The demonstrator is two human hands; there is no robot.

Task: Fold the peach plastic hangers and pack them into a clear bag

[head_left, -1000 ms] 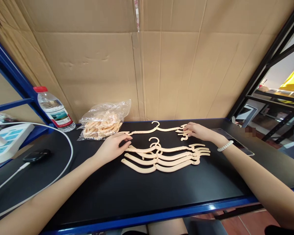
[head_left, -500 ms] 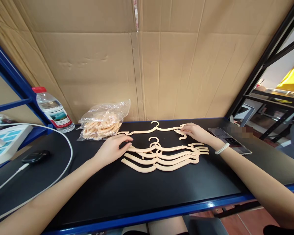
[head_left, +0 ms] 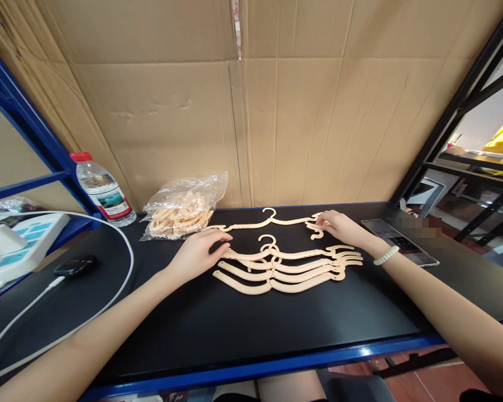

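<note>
On a black bench (head_left: pixel 235 335), a white cable (head_left: pixel 124 279), a water bottle (head_left: pixel 104 190) and a clear bag (head_left: pixel 184 209) of hanger parts sit at the left. The left hand (head_left: pixel 199 252) lies palm down, fingers loosely spread, gripping nothing, on the left end of a stack (head_left: pixel 285 271) of cream hangers. Behind the stack lies a single hanger (head_left: pixel 251 225); the right hand (head_left: pixel 339 225) touches its right end, though whether the fingers clasp it cannot be told.

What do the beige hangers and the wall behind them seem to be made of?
Hangers: probably moulded plastic, matte peach-beige; all are thin and identical in shape.
Back wall: corrugated cardboard, dull brown; it shows creases, fold lines and a taped seam.
</note>
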